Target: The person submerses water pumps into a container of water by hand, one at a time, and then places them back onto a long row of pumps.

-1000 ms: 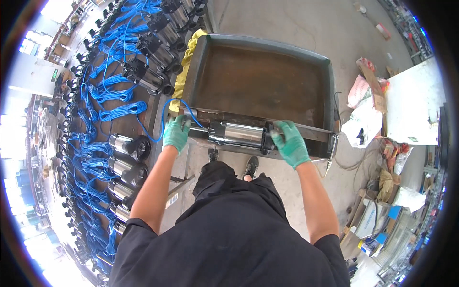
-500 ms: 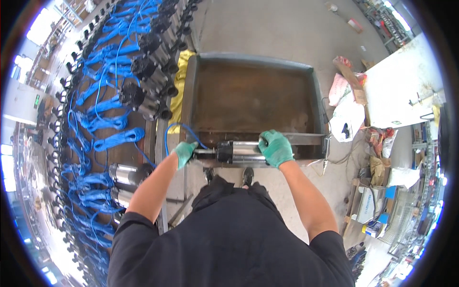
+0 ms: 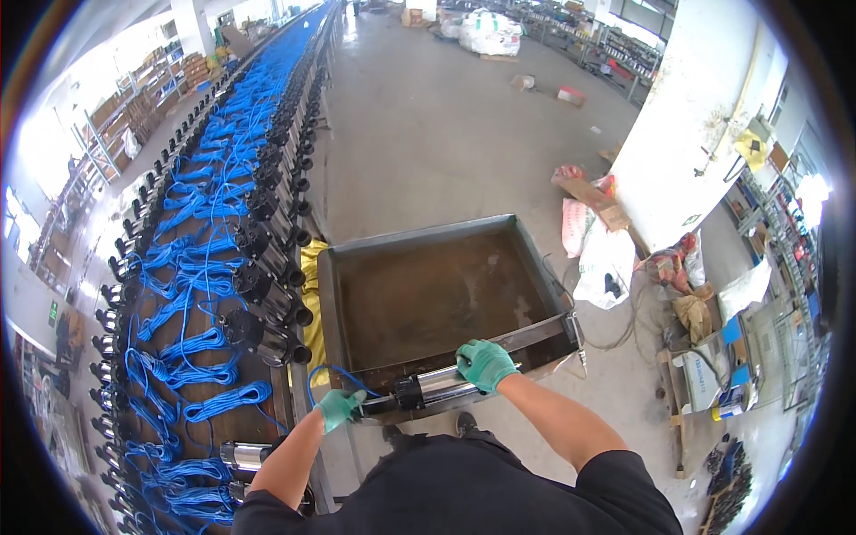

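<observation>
A steel cylindrical pump (image 3: 441, 387) with a black collar lies along the near edge of a metal tank, a little tilted in view. My left hand (image 3: 338, 408), in a green glove, is closed at the narrow left end of the pump, where a thin rod and a blue cable (image 3: 326, 371) show. Its fingertips are partly hidden. My right hand (image 3: 487, 366), gloved in green too, has its fingers curled over the right part of the steel body and covers that end. Brown murky liquid or a brown bottom (image 3: 437, 294) shows in the tank (image 3: 419, 230).
On my left, a long bench carries rows of similar pumps (image 3: 254, 276) and coiled blue cables (image 3: 227, 401). Yellow cloth (image 3: 313, 303) lies between bench and tank. White sacks (image 3: 606, 267), a white pillar (image 3: 695, 116) and a wire crate (image 3: 767, 361) stand to the right.
The view has tipped up and turned, so the tank and bench sit lower and slanted. Both hands stay at the pump, with little visible change in their hold.
</observation>
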The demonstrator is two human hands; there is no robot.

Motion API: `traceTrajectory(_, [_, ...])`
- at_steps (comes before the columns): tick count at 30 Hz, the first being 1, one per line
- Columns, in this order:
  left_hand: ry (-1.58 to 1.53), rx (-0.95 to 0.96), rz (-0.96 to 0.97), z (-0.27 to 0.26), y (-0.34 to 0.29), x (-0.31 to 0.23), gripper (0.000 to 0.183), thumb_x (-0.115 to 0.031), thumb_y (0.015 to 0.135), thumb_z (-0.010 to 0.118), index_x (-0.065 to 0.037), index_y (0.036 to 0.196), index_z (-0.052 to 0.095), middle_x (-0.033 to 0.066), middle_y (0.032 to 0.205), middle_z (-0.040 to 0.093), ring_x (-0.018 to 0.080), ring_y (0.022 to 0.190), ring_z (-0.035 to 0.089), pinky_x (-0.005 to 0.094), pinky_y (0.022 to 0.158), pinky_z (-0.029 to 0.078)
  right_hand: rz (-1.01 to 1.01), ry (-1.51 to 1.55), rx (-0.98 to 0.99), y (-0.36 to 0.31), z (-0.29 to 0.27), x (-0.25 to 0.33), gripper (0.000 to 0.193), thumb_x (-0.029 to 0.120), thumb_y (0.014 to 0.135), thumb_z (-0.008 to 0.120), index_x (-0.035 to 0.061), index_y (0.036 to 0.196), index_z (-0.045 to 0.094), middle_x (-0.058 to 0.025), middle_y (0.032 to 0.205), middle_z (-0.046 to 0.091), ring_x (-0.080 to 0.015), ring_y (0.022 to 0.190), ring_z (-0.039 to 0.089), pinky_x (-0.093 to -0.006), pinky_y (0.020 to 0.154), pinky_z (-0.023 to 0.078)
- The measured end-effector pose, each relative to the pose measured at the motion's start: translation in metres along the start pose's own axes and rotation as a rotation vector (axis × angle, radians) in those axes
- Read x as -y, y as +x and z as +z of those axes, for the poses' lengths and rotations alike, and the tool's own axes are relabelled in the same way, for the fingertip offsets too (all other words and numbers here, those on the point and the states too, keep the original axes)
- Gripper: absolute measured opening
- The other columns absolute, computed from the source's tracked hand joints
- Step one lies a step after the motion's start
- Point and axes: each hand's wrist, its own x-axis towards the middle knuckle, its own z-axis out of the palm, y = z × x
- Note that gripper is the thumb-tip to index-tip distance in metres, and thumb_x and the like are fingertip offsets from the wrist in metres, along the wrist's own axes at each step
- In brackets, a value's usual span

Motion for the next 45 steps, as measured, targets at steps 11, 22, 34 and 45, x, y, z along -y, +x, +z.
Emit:
traceTrajectory(11, [0.660,-0.336,0.594,0.011,-0.023,0.005,0.036,-0.029,0.093,0.068,-0.006,0.121,0.068,0.0148,0.120,0.068,0.0383,0.114,0.061,0.0447,0.100,0.047,0.015,0.040,-0.036,0.000,0.002,-0.004,0.027,0.029,0.095,0.054,0.0099,0.101,0.072,-0.0133,0.102,0.072,-0.0344,0.102,0.066,-0.0462,0.092,0.052])
traceTrajectory(22, [-0.361,-0.194,-0.472,0.017,0.029,0.009,0.040,-0.042,0.102,0.059,-0.004,0.094,0.068,0.0093,0.063,0.060,0.0225,0.045,0.054,0.0396,0.042,0.044,0.023,0.048,-0.002,0.002,-0.004,-0.001,0.026,0.029,0.096,0.054,0.0100,0.103,0.071,-0.0118,0.105,0.070,-0.0337,0.106,0.064,-0.0456,0.093,0.051])
traceTrajectory(34, [0.061,-0.180,0.213,0.013,0.005,0.064,0.027,-0.026,0.098,0.064,-0.003,0.109,0.074,0.0110,0.086,0.073,0.0277,0.078,0.068,0.0388,0.077,0.055,-0.013,0.132,-0.036,0.001,0.003,-0.003,0.015,0.026,0.084,0.066,0.0121,0.089,0.071,-0.0123,0.096,0.070,-0.0349,0.096,0.066,-0.0468,0.088,0.052])
traceTrajectory(45, [-0.075,-0.322,0.455,0.026,-0.003,0.044,0.033,-0.031,0.104,0.059,-0.003,0.119,0.067,0.0111,0.113,0.064,0.0253,0.107,0.062,0.0352,0.090,0.051,0.002,0.087,-0.037,0.005,-0.002,-0.002,0.024,0.026,0.093,0.057,0.0081,0.100,0.072,-0.0132,0.104,0.069,-0.0355,0.100,0.063,-0.0464,0.093,0.050])
